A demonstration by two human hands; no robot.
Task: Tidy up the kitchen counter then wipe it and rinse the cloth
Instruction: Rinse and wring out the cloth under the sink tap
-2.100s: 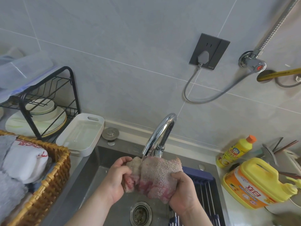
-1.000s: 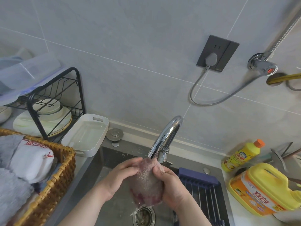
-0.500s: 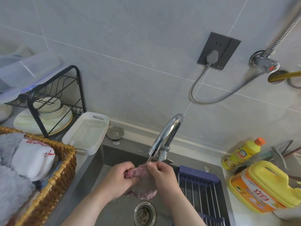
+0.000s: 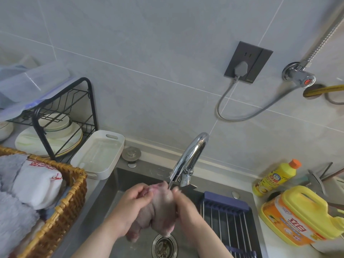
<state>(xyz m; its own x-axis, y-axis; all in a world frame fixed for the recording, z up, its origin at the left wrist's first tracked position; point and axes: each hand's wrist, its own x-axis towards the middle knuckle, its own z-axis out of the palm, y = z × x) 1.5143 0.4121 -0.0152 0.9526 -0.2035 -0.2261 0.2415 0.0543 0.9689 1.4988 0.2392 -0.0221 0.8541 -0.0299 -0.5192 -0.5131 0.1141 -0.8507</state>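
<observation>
While the left hand (image 4: 128,207) and right hand (image 4: 186,207) grip a bunched pink cloth (image 4: 162,211), it hangs just above the sink (image 4: 141,178) drain (image 4: 164,247).
Fingers of both hands are clamped round the cloth's two sides, under the tap (image 4: 189,155) spout. A wire rack (image 4: 227,216) sits in the sink to the right. On the bench (image 4: 271,248), a wicker basket (image 4: 74,192) of towels (image 4: 35,185) stands left, a yellow jug (image 4: 297,220) and bottle (image 4: 275,178) right. Farther back are a white tray (image 4: 115,159) and a wall socket (image 4: 256,58).
</observation>
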